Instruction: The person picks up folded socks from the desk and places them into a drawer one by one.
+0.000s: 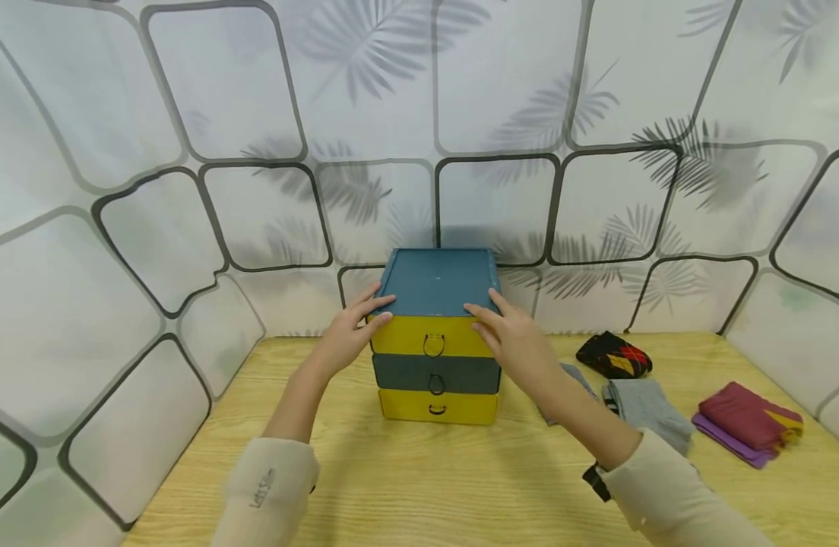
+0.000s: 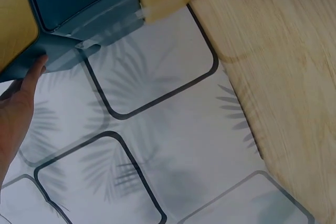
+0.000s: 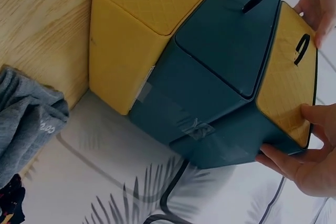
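Currently both hands brace the drawer unit [image 1: 436, 334], which stands at the back of the desk [image 1: 419, 471]. Left hand [image 1: 351, 327] and right hand [image 1: 511, 334] lay nearly straight fingers on its top front corners, steadying it; nothing is gripped.

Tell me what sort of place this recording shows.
Probably a staged tabletop booth rather than a lived-in room: a wooden table walled by leaf-print sheeting, holding a three-drawer organizer and folded socks.
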### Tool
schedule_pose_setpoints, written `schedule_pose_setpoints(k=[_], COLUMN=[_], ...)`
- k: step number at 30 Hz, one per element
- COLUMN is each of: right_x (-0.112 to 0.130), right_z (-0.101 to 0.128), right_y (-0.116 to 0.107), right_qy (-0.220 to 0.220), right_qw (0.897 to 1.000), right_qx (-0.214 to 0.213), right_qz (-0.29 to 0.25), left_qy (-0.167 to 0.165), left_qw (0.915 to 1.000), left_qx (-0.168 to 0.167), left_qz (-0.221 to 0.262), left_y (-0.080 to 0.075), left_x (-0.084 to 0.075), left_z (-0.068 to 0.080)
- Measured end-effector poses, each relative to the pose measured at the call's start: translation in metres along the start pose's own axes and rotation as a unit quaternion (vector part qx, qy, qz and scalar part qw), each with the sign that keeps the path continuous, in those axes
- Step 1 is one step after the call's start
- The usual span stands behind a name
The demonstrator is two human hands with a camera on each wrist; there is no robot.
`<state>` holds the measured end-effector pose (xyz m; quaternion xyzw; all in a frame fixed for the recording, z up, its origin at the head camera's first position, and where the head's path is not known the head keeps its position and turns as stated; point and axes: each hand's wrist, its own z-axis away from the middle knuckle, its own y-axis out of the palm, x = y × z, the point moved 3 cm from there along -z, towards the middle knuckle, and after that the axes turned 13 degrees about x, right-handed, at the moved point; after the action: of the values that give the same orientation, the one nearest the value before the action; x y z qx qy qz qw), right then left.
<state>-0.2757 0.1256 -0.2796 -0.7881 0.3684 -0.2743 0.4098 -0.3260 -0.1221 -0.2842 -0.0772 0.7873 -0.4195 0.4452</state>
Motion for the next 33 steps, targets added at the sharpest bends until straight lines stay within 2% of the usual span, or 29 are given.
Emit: schedule_pose_setpoints(k=[10,16,18,21,23,26,29,33], right_x=[-0.017,-0.018,-0.016,-0.009,-0.002,0.008,0.016,0.021], right_z=[0.001,-0.001,-0.001,0.0,0.0,0.003,0.007,0.009], right_y=[-0.005,-0.007,-0.006,-0.007,-0.006,-0.001,0.009,0.023], right_qy=[-0.002,0.016,0.011,-0.037,-0.091,-0.169,-0.211,-0.223], right_qw=[0.999,0.998,0.999,0.997,0.989,0.965,0.951,0.944], right_qx=[0.028,0.056,0.047,-0.014,-0.077,-0.147,-0.152,-0.121], right_qz=[-0.03,-0.01,0.012,0.06,0.091,0.136,0.17,0.211], left_qy=[-0.017,-0.029,-0.045,-0.065,-0.078,-0.094,-0.116,-0.143], left_qw=[0.9997,0.9993,0.9982,0.9961,0.9943,0.9915,0.9871,0.9798], left_qx=[-0.014,-0.001,0.013,0.044,0.065,0.089,0.103,0.116], left_qz=[-0.004,-0.023,-0.037,-0.041,-0.034,-0.017,-0.039,-0.077], left_y=[0.01,0.007,0.005,-0.002,-0.009,-0.018,-0.025,-0.026], left_x=[-0.011,-0.011,-0.01,-0.009,-0.007,-0.004,0.0,0.0], left_z=[-0.005,-0.008,-0.009,-0.013,-0.016,-0.023,-0.029,-0.037])
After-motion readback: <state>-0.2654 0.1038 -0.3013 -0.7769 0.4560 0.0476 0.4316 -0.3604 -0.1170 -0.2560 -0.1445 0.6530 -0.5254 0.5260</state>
